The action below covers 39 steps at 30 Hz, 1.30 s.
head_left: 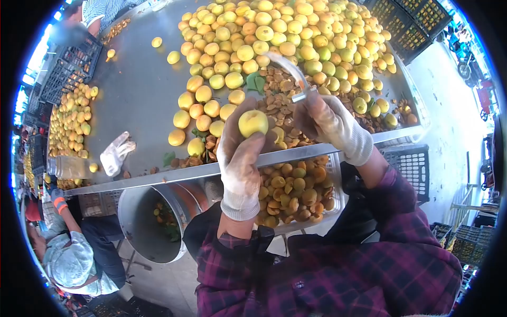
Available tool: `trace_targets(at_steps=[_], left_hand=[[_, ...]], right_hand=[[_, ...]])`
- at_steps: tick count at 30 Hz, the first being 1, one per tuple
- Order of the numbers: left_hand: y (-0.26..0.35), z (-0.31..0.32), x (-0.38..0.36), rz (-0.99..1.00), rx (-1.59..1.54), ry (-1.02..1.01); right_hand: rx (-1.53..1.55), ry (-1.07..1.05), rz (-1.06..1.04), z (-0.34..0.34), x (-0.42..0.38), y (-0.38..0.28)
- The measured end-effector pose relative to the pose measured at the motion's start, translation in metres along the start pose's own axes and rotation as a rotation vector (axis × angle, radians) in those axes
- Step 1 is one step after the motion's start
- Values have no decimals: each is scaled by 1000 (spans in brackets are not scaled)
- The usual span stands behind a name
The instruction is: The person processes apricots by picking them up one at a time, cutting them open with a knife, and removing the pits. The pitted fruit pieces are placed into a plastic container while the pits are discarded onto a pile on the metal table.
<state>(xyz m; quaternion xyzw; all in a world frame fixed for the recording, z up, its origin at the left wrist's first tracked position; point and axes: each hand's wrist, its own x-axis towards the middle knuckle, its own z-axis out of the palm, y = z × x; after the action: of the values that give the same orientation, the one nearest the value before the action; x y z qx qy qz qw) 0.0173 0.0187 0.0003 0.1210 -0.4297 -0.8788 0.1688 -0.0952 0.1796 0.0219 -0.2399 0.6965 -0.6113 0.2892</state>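
Note:
Over the metal table's front edge, my left hand [240,164], in a soiled white glove, has its fingers wrapped round a yellow apricot [253,123]. To its right, my gloved right hand [335,124] grips a curved blade [288,68] that points up and to the left, its metal collar just above my fingers; the handle is hidden in my grip. Whole apricots [274,29] form a large heap behind my hands. Brown pits or cut pieces [277,90] lie between the hands and the heap. Below the table edge, a plastic crate [338,193] holds apricot halves [296,193].
A loose white glove [116,153] and a clear jar [71,167] lie at the left of the metal table [132,95]. A large metal bucket [150,224] hangs low left. Co-workers [74,259] are at the left edge. Black crates [409,26] stand at the back right.

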Motion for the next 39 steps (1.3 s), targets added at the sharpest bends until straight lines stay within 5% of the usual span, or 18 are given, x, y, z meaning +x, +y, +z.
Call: trace_targets(at_steps=[6, 19, 29, 39], left_hand=[[2, -13, 4, -9, 107, -110], [-1, -14, 8, -55, 25, -201], [3, -2, 3, 17, 63, -28], [-7, -7, 1, 104, 56, 60]], right_hand=[[-345, -136, -9, -8, -16, -1], [-318, -174, 51, -2, -22, 9], [-446, -134, 7, 9, -23, 8], [-159, -141, 177, 54, -27, 20]])
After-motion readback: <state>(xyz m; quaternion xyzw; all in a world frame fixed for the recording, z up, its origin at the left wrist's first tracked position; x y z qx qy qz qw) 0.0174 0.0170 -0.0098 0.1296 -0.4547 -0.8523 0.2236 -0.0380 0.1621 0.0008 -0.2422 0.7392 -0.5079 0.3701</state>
